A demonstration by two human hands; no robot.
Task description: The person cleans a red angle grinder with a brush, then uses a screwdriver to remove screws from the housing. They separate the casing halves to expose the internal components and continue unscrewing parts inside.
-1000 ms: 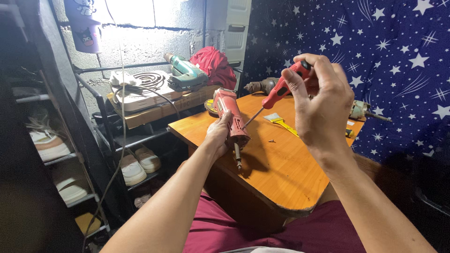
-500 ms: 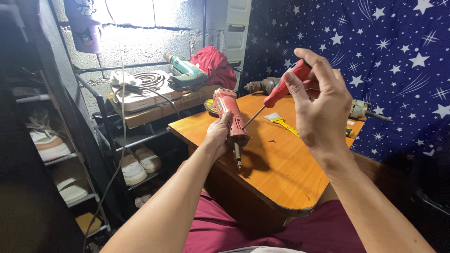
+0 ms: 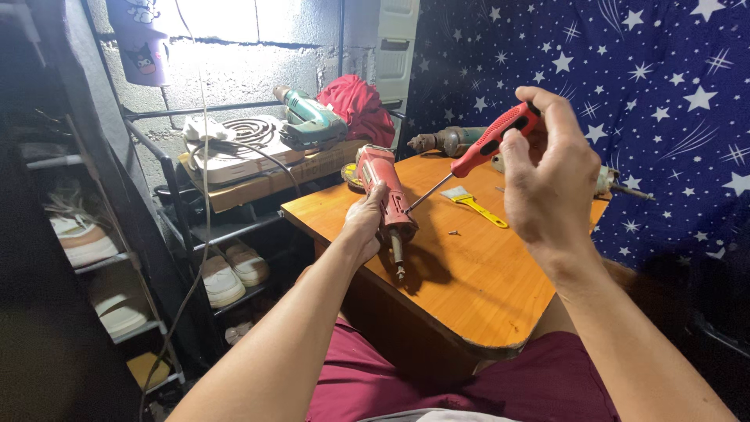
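Right now: left hand clamped round the body of a red power tool, which stands tilted on the wooden table, nose end toward the camera. Right hand pinches a red-handled screwdriver in its fingers, raised above the tabletop at 2 o'clock from the tool; shaft runs down-left and the tip meets the tool's side. Hands well apart. Table is orange-brown, glossy, rounded near corner, person's maroon shorts just under its edge. On it: a yellow-handled scraper at 3 o'clock from the tool, a small loose screw beside it, a grey drill at the far edge around 1 o'clock. Room: dark blue star-print cloth covers the right wall. At 11 o'clock, a lower bench holds a white hotplate with a coil, a green drill and a red cloth. Bare block wall behind, bright light up top. Shoe rack at 9 o'clock, with pale shoes on its shelves.
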